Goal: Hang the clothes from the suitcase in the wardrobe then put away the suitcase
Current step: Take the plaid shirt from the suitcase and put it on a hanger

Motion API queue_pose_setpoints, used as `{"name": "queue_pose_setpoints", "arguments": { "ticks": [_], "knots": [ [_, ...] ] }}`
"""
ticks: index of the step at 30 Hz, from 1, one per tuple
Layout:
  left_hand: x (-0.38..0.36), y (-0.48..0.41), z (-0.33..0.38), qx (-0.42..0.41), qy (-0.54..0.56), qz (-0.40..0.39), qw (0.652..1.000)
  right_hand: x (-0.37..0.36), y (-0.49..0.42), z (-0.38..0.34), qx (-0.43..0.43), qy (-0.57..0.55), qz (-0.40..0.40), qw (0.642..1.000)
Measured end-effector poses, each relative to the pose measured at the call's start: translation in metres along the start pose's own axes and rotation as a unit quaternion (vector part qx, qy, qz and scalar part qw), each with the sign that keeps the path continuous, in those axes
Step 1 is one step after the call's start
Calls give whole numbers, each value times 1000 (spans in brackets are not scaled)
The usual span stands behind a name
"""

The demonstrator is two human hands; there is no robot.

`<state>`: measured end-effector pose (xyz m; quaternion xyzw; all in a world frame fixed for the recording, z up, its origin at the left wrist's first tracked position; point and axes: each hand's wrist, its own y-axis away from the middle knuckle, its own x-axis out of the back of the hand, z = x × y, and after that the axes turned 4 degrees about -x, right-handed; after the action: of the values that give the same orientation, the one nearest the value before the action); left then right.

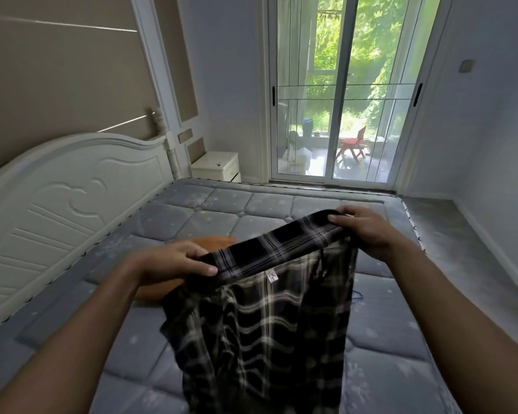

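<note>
A black-and-white plaid shirt hangs in the air over the bed, held up by its collar band. My left hand grips the left end of the collar, fingers curled over the fabric. My right hand grips the right end, a little higher and farther away. A small label shows inside below the collar. Behind my left hand lies an orange-brown garment on the mattress, mostly hidden. No suitcase or wardrobe is in view.
A bare blue-grey quilted mattress fills the lower frame, with a white headboard at the left. A white nightstand stands in the far corner. Sliding glass doors lie ahead. Grey floor runs along the bed's right side.
</note>
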<state>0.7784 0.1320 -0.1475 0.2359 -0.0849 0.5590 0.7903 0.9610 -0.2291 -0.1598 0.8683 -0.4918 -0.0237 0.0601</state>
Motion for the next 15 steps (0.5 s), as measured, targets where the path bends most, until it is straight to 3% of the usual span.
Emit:
{"name": "queue_pose_setpoints", "arguments": {
  "ticks": [4, 9, 13, 15],
  "knots": [
    [-7, -4, -31, -5, 136, 83, 987, 9, 0, 7, -61, -13, -2, 998],
    [-6, -13, -32, -84, 82, 198, 973, 13, -6, 23, -113, -31, 21, 993],
    [-3, -11, -27, -131, 79, 213, 965, 9, -12, 48, -74, 12, 180, 981],
    [3, -11, -27, -137, 63, 184, 971, 5, -10, 51, -30, 67, 164, 984]
  ]
}}
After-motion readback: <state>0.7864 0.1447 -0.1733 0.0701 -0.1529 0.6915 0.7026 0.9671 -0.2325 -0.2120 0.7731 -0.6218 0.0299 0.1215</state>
